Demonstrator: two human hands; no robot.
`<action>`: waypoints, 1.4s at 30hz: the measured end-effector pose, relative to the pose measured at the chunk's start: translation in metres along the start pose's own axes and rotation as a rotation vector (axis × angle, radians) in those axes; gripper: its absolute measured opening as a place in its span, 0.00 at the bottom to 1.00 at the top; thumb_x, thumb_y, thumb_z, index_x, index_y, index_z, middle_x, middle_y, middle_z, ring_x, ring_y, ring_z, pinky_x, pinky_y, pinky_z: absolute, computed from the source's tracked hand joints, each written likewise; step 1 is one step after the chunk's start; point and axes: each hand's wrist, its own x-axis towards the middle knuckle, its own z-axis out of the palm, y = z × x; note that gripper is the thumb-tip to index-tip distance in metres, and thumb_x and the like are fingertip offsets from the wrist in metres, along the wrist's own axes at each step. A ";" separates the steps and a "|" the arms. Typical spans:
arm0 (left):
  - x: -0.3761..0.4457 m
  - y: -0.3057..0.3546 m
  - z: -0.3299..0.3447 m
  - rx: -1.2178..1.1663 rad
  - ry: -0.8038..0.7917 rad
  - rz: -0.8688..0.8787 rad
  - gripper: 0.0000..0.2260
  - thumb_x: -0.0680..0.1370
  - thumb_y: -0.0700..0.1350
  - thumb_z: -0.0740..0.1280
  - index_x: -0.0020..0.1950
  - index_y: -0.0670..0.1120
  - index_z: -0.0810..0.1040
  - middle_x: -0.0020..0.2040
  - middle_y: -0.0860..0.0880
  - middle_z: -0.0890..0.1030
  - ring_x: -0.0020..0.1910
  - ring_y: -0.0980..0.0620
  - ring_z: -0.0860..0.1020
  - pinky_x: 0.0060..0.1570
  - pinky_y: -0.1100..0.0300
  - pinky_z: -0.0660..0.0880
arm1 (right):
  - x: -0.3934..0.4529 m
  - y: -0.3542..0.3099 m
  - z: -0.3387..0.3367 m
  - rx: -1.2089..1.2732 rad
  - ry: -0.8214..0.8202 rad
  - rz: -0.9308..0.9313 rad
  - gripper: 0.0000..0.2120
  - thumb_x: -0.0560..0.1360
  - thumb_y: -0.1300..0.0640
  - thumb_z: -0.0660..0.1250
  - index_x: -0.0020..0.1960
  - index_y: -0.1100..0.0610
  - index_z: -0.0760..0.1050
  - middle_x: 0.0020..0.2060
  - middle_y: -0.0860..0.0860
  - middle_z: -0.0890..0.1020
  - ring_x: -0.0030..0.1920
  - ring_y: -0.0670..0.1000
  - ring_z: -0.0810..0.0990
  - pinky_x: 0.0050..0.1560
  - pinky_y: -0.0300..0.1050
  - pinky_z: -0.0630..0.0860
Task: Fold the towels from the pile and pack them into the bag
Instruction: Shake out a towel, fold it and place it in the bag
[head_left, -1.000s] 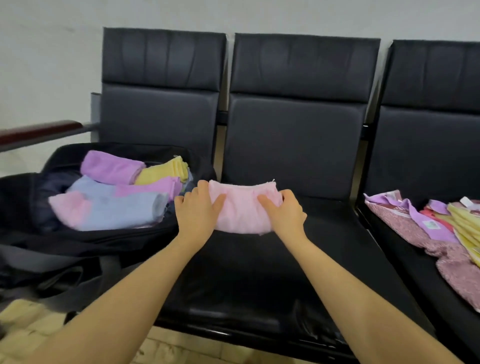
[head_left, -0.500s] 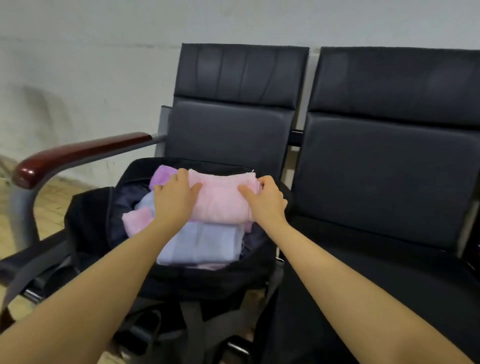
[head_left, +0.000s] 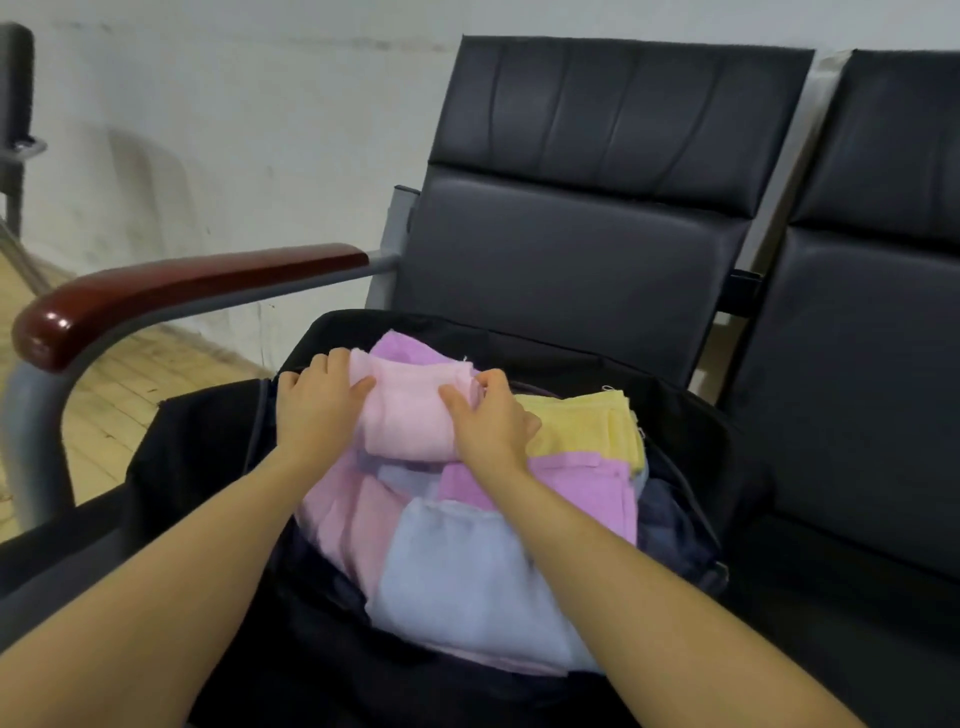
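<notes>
While both hands are gripping the folded pink towel (head_left: 410, 413) by its two ends, the bundle is lying crosswise between them, its long axis running left to right over the far part of the open black bag (head_left: 691, 431). The left hand (head_left: 317, 410) is curling round the left end, thumb on top and fingers wrapped over the far edge; the right hand (head_left: 491, 428) is clasping the right end the same way, thumb laid across the top face. Neither hand is nearer than the other, so the setting down looks like a job for both together, straight down from where the towel is now. It is already resting on, or sitting just above, the towels below; which of the two cannot be told. Inside the bag a purple towel (head_left: 400, 348) is peeking out behind the pink one, a yellow towel (head_left: 587, 431) is lying just to the right, a second purple towel (head_left: 582, 493) is sitting nearer the camera, and a pale blue towel (head_left: 467, 582) with a pink one under its left side is filling the near part. The bag is sitting on a black seat (head_left: 571, 218) beside a red-brown armrest (head_left: 182, 286).
</notes>
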 end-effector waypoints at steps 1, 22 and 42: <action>-0.001 -0.006 0.003 0.006 -0.010 0.007 0.16 0.81 0.50 0.60 0.62 0.40 0.72 0.53 0.41 0.78 0.50 0.40 0.77 0.56 0.48 0.63 | -0.001 0.004 0.007 -0.058 -0.022 -0.007 0.11 0.78 0.46 0.63 0.51 0.53 0.67 0.44 0.49 0.76 0.50 0.56 0.74 0.48 0.46 0.53; -0.024 -0.008 0.027 0.231 -0.443 0.225 0.27 0.80 0.63 0.46 0.78 0.57 0.48 0.79 0.51 0.45 0.77 0.45 0.40 0.74 0.50 0.39 | -0.008 0.027 0.017 -0.655 -0.098 -0.351 0.30 0.77 0.43 0.63 0.75 0.49 0.57 0.72 0.52 0.62 0.70 0.55 0.61 0.66 0.51 0.55; -0.036 0.032 -0.037 0.285 -0.382 0.320 0.23 0.82 0.53 0.54 0.76 0.51 0.58 0.78 0.48 0.54 0.75 0.44 0.56 0.71 0.50 0.57 | -0.017 0.017 -0.034 -0.672 -0.522 -0.231 0.23 0.83 0.43 0.45 0.76 0.46 0.57 0.76 0.47 0.60 0.74 0.49 0.60 0.71 0.58 0.48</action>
